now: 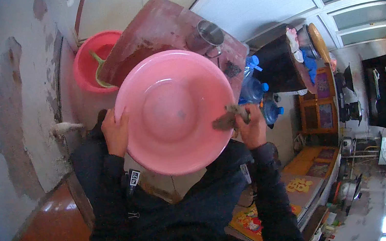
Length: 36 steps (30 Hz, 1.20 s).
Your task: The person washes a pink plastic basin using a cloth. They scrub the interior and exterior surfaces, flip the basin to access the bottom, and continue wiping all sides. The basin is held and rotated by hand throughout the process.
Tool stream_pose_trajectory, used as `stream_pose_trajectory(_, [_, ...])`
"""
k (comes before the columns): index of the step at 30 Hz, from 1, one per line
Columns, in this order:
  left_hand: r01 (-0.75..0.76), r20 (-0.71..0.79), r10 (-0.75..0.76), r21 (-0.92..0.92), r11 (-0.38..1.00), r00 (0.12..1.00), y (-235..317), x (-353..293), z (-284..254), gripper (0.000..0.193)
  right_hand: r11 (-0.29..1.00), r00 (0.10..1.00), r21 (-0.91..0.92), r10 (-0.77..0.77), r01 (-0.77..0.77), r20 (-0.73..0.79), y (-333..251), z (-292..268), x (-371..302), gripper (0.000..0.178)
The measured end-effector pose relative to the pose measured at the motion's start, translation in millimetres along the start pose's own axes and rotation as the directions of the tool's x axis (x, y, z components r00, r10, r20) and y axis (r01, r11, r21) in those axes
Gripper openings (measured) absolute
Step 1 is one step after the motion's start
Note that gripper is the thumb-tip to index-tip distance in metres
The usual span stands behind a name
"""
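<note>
A large pink basin [189, 165] is tipped up in front of me, its inside facing me. My left hand [116, 133] is closed on the basin's left rim. At the right side, my right hand [251, 126] is closed on a grey-brown cloth [224, 122]. The cloth lies against the inner wall near the right rim and looks damp and crumpled. Its far end is partly hidden by my fingers. A small dark spot shows on the basin's bottom.
Behind the basin stands a worn reddish table [150, 25] with a metal mug [211, 32] and a dark scourer-like clump [231, 69]. A red tub [83, 69] holding a green-handled thing [98, 60] is at left. Blue-capped water bottles [252, 90] stand at right. A pipe stub [67, 128] juts from the left wall.
</note>
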State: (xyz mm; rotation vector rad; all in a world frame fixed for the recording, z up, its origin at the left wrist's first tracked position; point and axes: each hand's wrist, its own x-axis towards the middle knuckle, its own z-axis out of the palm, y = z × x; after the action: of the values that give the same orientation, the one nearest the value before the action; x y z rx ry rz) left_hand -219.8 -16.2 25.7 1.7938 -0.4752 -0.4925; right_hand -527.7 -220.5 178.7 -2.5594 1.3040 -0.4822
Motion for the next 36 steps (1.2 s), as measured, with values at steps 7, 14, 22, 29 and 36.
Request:
stream_pose_trajectory(7, [-0.012,-0.001,0.012,0.010,1.000,1.000,11,1,2,0.024,0.730,0.711,-0.109,-0.603,0.675,0.362,-36,51,98,0.026])
stream_pose_trajectory(14, [-0.033,0.011,0.034,-0.058,0.998,0.999,18,4,0,0.027,0.789,0.688,-0.189,-0.358,0.585,0.631,12,116,23,0.034])
stream_pose_trajectory(22, [-0.063,-0.034,0.061,-0.086,0.994,0.998,28,4,2,0.021,0.901,0.621,0.431,-0.309,-0.051,0.720,-26,114,-39,0.027])
stream_pose_trajectory(29, [-0.110,-0.028,0.109,-0.059,0.992,0.994,28,3,3,0.020,0.944,0.789,-0.111,-0.191,0.311,0.584,-1,88,65,0.030])
stream_pose_trajectory(36, [-0.063,-0.021,0.063,0.027,0.998,0.998,29,4,2,0.022,0.867,0.638,-0.184,-0.181,0.463,0.748,8,118,-11,0.034])
